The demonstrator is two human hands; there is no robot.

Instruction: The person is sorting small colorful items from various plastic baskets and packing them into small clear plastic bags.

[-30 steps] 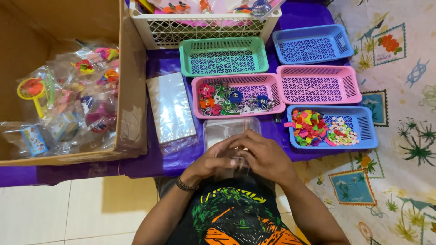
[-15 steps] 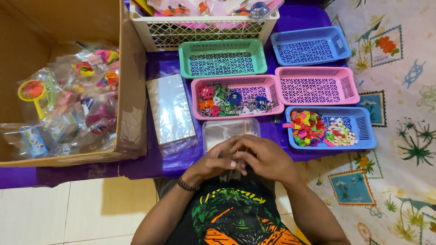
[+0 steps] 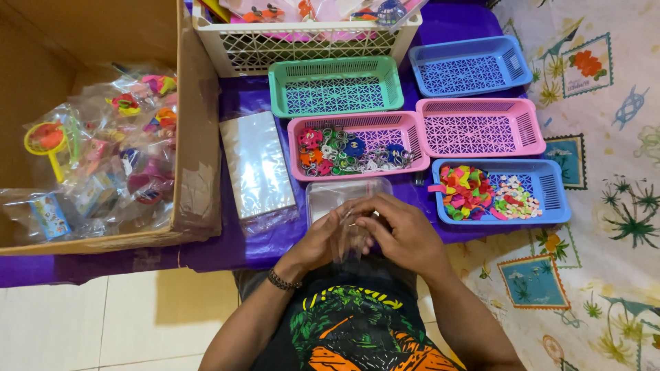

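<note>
Purple cloth (image 3: pixel 240 244) covers the work surface, with sorted baskets in easy reach. Both hands meet above the lap: left hand (image 3: pixel 317 242) and right hand (image 3: pixel 404 233) pinch a small clear bag (image 3: pixel 349 239) between them, its mouth up, just before the pink basket (image 3: pixel 357 151) of key rings.
</note>
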